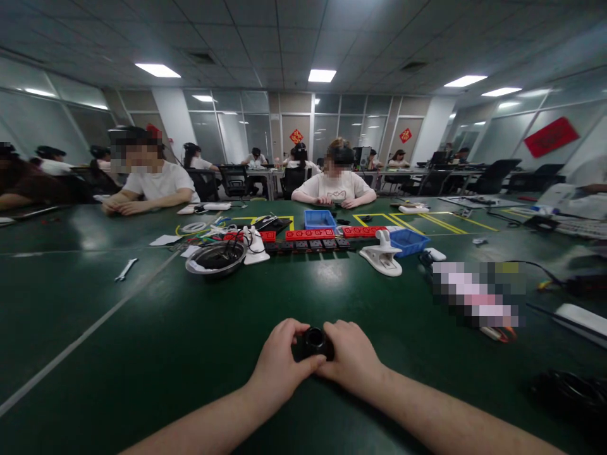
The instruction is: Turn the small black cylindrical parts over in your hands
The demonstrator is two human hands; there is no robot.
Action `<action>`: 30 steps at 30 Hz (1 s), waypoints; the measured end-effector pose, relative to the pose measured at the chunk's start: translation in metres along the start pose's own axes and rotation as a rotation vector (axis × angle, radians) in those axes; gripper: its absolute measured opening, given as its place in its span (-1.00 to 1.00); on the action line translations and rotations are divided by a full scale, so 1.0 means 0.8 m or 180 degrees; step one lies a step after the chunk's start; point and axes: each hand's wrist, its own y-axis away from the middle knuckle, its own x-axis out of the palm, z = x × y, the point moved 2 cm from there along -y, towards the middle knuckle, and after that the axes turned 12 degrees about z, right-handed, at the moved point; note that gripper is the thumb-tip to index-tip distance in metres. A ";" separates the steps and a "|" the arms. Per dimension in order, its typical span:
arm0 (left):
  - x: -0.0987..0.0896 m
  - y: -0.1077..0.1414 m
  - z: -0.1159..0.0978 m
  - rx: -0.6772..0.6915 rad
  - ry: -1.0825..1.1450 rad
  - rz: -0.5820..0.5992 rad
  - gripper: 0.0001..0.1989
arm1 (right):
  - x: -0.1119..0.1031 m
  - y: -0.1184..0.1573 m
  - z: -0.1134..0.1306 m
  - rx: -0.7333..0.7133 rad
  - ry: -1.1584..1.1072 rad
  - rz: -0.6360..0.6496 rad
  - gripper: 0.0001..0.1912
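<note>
Both of my hands close around a small black round part (315,339) with a hollow in its top, low over the green table and straight in front of me. My left hand (283,355) grips it from the left, thumb across the near side. From the right, my right hand (351,354) wraps its fingers against the same part. The lower portion of the part is hidden by my fingers, so its exact kind does not show.
Beyond my hands stand red and black socket strips (310,235), white clip bases (383,254), blue bins (408,241) and a metal bowl (215,259) with black cable. A wrench (126,270) lies left; black cable coils (569,392) lie right. People sit across the table.
</note>
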 end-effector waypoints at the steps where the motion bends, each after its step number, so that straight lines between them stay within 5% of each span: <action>1: -0.001 -0.001 0.000 0.0030 0.0014 0.0013 -0.69 | -0.001 0.000 0.001 -0.0050 0.0059 -0.0049 -0.65; 6: -0.009 -0.005 0.000 0.0218 0.0157 0.0491 -0.69 | -0.014 -0.005 -0.007 -0.0892 -0.0597 0.0268 -0.45; 10: -0.013 -0.005 -0.002 0.0344 0.0124 0.0679 -0.68 | -0.022 -0.009 -0.019 -0.1368 -0.0914 0.0791 -0.60; 30: -0.014 -0.001 -0.003 0.0340 0.0181 0.0804 -0.66 | -0.032 -0.009 -0.024 -0.1595 -0.1263 0.1219 -0.67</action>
